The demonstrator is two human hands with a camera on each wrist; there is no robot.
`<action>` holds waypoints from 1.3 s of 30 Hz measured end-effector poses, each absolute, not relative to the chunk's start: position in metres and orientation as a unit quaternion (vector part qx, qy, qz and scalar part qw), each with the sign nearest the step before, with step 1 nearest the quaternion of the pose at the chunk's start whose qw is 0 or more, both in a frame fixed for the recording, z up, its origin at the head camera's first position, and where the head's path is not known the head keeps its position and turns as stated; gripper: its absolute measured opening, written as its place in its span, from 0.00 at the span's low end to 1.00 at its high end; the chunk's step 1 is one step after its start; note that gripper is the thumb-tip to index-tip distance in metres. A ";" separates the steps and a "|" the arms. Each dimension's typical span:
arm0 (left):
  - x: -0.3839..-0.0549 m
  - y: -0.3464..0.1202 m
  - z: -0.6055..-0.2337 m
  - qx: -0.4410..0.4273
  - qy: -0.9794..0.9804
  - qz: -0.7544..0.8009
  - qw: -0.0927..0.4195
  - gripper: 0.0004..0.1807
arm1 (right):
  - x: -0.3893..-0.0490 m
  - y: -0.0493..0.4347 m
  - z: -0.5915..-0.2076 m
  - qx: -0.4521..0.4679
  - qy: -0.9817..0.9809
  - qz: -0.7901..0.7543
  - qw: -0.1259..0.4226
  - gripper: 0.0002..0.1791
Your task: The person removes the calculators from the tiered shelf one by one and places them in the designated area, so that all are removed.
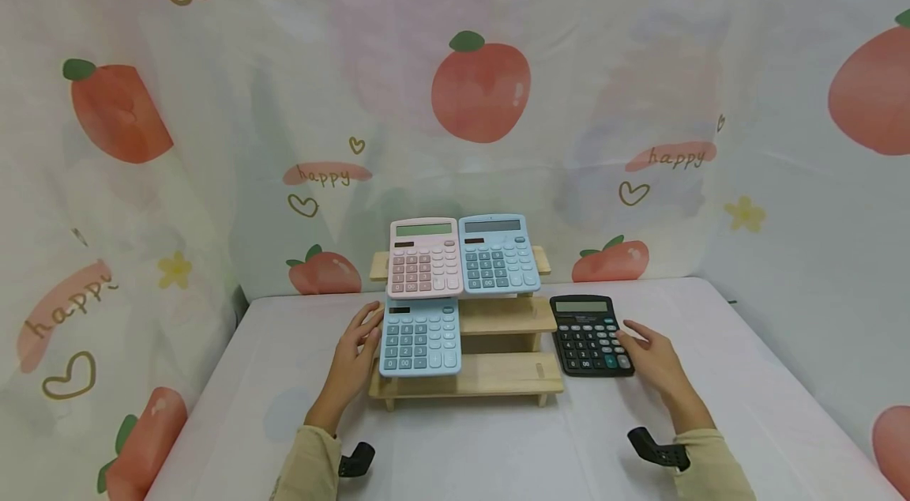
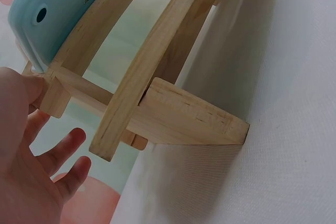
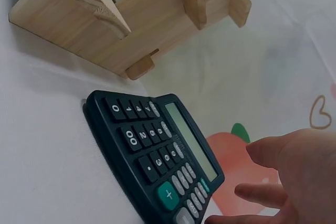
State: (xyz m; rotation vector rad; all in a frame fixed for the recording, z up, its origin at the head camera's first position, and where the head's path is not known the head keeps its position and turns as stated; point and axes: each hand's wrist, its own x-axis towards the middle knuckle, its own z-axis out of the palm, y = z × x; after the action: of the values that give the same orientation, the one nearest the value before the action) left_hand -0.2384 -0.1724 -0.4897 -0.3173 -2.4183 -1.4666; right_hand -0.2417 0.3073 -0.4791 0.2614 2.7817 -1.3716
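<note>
A tiered wooden rack (image 1: 498, 384) stands on the table, holding a pink calculator (image 1: 424, 258) and a blue calculator (image 1: 500, 254) side by side on top. Another blue calculator (image 1: 421, 337) leans on the tier below, at the left. My left hand (image 1: 357, 347) is at the rack's left side; thumb and forefinger hold the end of a shelf board (image 2: 55, 98), other fingers spread beside it. A black calculator (image 1: 592, 337) lies on the table right of the rack. Close at its right edge is my right hand (image 1: 656, 359), fingers apart and loosely extended, nothing between them.
A white cloth (image 1: 469, 453) covers the table. Behind and at both sides hang printed curtains (image 1: 569, 74) with fruit, hearts and flowers. Each wrist wears a black mount (image 1: 657, 450) over the sleeve. Bare shelf board (image 1: 506, 317) shows right of the lower blue calculator.
</note>
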 end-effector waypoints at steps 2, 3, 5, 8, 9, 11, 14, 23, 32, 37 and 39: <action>-0.238 -0.172 -0.490 -0.109 -0.840 -0.511 0.147 0.23 | -0.240 0.306 -0.477 0.081 0.894 -0.440 0.014 0.35; -0.238 -0.172 -0.490 -0.108 -0.840 -0.511 0.147 0.23 | -0.239 0.305 -0.476 0.080 0.894 -0.441 0.014 0.35; -0.238 -0.172 -0.490 -0.107 -0.841 -0.510 0.147 0.23 | -0.238 0.303 -0.473 0.080 0.894 -0.442 0.015 0.36; -0.237 -0.172 -0.491 -0.106 -0.842 -0.508 0.148 0.23 | -0.236 0.300 -0.468 0.075 0.895 -0.439 0.013 0.36; -0.237 -0.172 -0.491 -0.105 -0.842 -0.508 0.148 0.23 | -0.235 0.299 -0.466 0.074 0.896 -0.437 0.010 0.36; -0.238 -0.172 -0.491 -0.103 -0.840 -0.512 0.145 0.23 | -0.233 0.297 -0.461 0.068 0.899 -0.433 0.001 0.36; -0.237 -0.172 -0.490 -0.103 -0.840 -0.514 0.141 0.23 | -0.230 0.294 -0.455 0.059 0.901 -0.429 -0.015 0.35; -0.237 -0.172 -0.490 -0.109 -0.840 -0.513 0.139 0.24 | -0.221 0.282 -0.437 0.026 0.900 -0.432 -0.057 0.33; -0.239 -0.173 -0.492 -0.110 -0.838 -0.515 0.139 0.24 | -0.209 0.268 -0.421 -0.029 0.889 -0.446 -0.100 0.30; -0.240 -0.173 -0.492 -0.112 -0.838 -0.516 0.140 0.24 | -0.203 0.256 -0.413 -0.066 0.886 -0.445 -0.111 0.28; -0.240 -0.173 -0.492 -0.112 -0.838 -0.514 0.142 0.24 | -0.200 0.252 -0.410 -0.080 0.888 -0.438 -0.113 0.28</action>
State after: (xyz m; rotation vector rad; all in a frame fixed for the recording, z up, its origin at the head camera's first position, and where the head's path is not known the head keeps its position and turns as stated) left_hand -0.2402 -0.1730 -0.4922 -0.3239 -2.4190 -1.4845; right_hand -0.2003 0.2516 -0.4102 -0.2720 3.0110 -1.4842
